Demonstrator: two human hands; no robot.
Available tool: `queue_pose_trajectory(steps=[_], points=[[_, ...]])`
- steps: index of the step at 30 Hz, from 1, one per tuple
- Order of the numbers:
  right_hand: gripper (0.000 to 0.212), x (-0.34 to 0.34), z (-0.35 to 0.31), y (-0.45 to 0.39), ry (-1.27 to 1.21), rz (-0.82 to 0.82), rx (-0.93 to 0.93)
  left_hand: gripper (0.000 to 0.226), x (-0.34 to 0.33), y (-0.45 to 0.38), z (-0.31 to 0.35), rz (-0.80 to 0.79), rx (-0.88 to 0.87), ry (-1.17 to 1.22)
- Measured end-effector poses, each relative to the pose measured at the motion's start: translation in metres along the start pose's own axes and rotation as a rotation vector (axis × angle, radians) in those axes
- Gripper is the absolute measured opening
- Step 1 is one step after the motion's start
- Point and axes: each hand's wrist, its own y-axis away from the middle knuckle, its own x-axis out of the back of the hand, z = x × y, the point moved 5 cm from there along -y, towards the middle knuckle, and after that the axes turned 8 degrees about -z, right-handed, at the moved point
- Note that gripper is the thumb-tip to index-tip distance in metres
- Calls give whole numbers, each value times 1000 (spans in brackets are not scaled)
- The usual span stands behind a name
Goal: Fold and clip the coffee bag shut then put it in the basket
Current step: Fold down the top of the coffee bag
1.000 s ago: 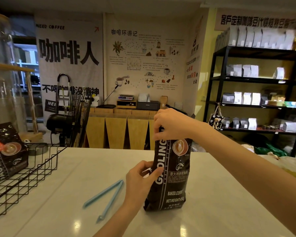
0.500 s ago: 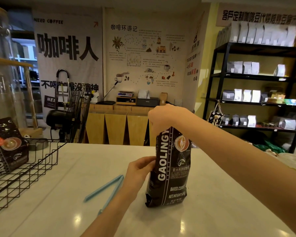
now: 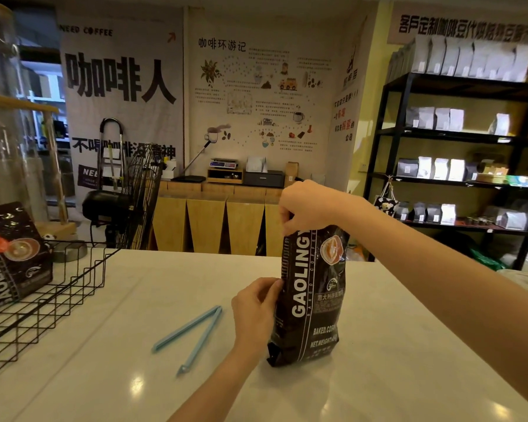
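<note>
Dim warm light, countertop [image 3: 393, 345] glare, edge distortion

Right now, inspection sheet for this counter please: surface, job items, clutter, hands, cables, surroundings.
Surface: white counter, glossy, bare in front.
Job's things: coffee bag upright, top gathered; blue clip lying open left of it; wire basket at left edge, holding a second bag.
Clutter: nothing seen.
Grip: right hand pinches the bag top; left hand steadies its side.
Cables: nothing seen.
Surroundings: fan, shelving with pouches.
</note>
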Motion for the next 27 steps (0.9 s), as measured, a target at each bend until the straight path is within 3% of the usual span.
queue_pose_trajectory(steps=[4,12,16,19,21,27], points=[[22,0,7,5,-27,69,7,16,-7,2,-5,81,43,24],[23,-2,13,7,-69,69,11,13,-14,4,-9,63,25,70],[22,-1,8,8,-29,107,45,15,-10,2,-2,-19,13,69],[36,-7,0,7,68,190,57,11,-14,2,11,-173,35,267],[47,-12,-5,4,158,233,61,25,-20,0,18,-259,48,318],[60,-15,-13,9,258,281,107,10,-23,-4,27,-110,-1,270]])
